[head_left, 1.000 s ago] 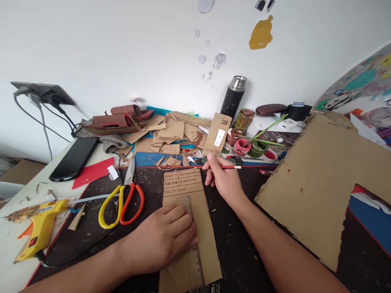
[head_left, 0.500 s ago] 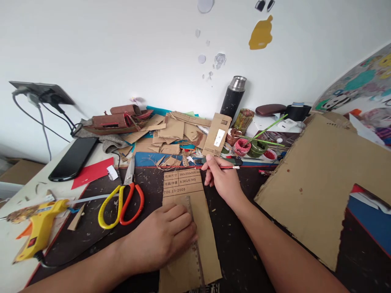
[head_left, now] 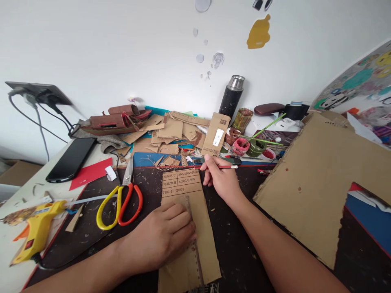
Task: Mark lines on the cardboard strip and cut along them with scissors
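A printed strip of cardboard (head_left: 203, 228) lies lengthwise before me on the dark mat. Along it runs a clear ruler (head_left: 196, 260), gripped near its middle by the curled fingers of my left hand (head_left: 168, 234). Beyond the strip's upper right corner, my right hand (head_left: 221, 177) pinches a thin red pencil (head_left: 224, 166) with a pale end pointing right. A dark green cutter knife (head_left: 232, 161) sits just behind those fingers. Left of the strip rest scissors (head_left: 122, 203) with one yellow and one red handle.
A yellow glue gun (head_left: 39, 230) and a black phone (head_left: 71, 160) lie at left. Cardboard scraps (head_left: 171, 128), a model boat (head_left: 113, 122), paint jars (head_left: 240, 146) and a thermos (head_left: 232, 95) line the back. A large cardboard sheet (head_left: 308, 183) occupies the right.
The view has shifted very slightly. Both hands keep their places and grips, with the ruler and strip unmoved relative to each other.
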A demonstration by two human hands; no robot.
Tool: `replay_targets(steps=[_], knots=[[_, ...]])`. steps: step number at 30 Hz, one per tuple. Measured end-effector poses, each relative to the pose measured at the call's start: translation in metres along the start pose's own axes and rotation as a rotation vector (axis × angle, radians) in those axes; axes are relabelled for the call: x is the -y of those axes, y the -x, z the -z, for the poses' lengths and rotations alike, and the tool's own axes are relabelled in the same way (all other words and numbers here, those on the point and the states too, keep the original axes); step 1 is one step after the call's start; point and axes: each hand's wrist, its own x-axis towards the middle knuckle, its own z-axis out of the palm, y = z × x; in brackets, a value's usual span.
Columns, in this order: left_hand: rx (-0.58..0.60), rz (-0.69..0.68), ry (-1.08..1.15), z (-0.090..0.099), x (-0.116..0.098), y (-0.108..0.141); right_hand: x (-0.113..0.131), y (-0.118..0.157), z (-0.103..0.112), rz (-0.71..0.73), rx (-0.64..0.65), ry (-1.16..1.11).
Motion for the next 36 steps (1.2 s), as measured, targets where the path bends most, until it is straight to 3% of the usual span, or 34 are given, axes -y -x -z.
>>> replay_targets(steps=[13, 21, 29, 36], knots=[[0.042, -0.007, 0.005, 0.007, 0.001, 0.000, -0.001, 0.002, -0.002, 0.023, -0.017, -0.036], [0.137, -0.054, -0.162, 0.012, -0.004, 0.003, -0.003, 0.000, -0.003, 0.029, -0.014, -0.081], [0.137, -0.018, -0.215, 0.020, 0.030, 0.014, -0.002, 0.000, -0.005, 0.031, -0.007, -0.079], [0.119, 0.190, -0.012, 0.021, 0.052, 0.029, -0.004, 0.001, -0.006, 0.031, -0.003, -0.070]])
